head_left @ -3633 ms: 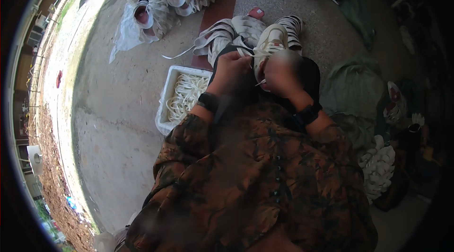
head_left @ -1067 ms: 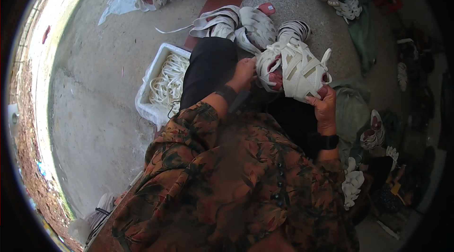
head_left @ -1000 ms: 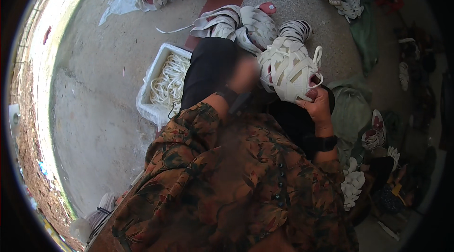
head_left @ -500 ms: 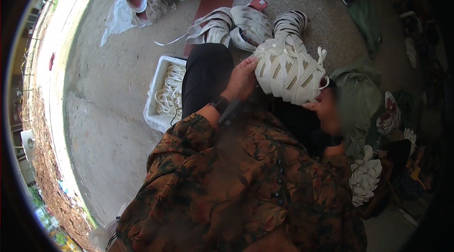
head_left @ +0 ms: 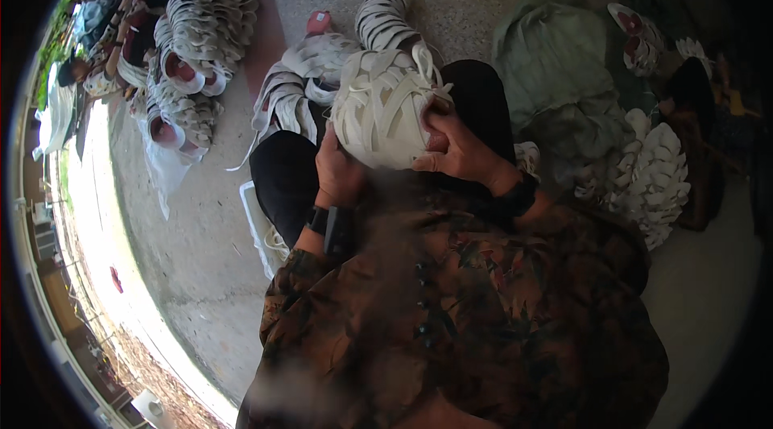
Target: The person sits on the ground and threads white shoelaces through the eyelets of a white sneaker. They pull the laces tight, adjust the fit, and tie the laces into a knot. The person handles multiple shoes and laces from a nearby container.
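Observation:
Above my lap I hold a rounded bundle of off-white strappy pieces (head_left: 378,111) that look like shoe uppers, with crossing straps and slits between them. My left hand (head_left: 340,169) grips its lower left side, the fingers partly hidden behind it. On the right, my right hand (head_left: 465,153) holds its edge, with some fingers tucked into a reddish opening and the thumb at the lower side. Just beyond the bundle, a curved stack of similar strappy pieces (head_left: 382,18) lies on the floor. Left of it is another strappy pile (head_left: 320,54) with a red tab (head_left: 319,22).
A white tub (head_left: 259,223) with pale laces stands by my left knee. Stacked white shoe pieces (head_left: 205,34) lie far left, near a seated person (head_left: 101,78). To the right are a green sack (head_left: 555,66), white strappy pieces (head_left: 654,179) and red-lined shoes (head_left: 636,38).
The view has swung to the right. My hands have drawn the bundle closer over my lap and turned it, and the right hand's fingers now reach into its opening.

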The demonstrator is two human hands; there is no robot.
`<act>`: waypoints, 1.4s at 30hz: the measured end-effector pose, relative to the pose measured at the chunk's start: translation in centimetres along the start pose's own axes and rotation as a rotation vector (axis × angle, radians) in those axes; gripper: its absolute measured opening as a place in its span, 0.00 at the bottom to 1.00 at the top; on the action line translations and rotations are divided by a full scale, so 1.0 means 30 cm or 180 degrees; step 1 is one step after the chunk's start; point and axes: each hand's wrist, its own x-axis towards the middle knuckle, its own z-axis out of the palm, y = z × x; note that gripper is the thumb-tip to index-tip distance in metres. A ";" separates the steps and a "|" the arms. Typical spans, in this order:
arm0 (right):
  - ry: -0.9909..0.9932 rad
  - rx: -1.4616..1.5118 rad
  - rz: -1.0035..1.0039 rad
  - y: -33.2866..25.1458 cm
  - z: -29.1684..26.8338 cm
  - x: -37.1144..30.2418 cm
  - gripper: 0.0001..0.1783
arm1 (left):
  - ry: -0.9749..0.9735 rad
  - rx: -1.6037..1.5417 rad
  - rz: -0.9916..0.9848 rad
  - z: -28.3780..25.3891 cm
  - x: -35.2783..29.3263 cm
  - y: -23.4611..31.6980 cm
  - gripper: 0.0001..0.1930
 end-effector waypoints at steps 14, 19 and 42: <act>-0.0768 0.0071 0.0486 -0.116 -0.140 -0.063 0.30 | 0.0151 0.1171 0.0360 0.408 -0.031 -0.044 0.24; 0.1329 0.0787 0.0291 -0.106 -0.274 -0.214 0.37 | -0.0354 0.1647 0.0074 0.539 0.064 -0.161 0.25; -0.0325 -0.1878 0.3377 0.654 -0.119 -0.753 0.39 | -0.0269 0.4206 -0.0270 0.162 0.030 -0.038 0.05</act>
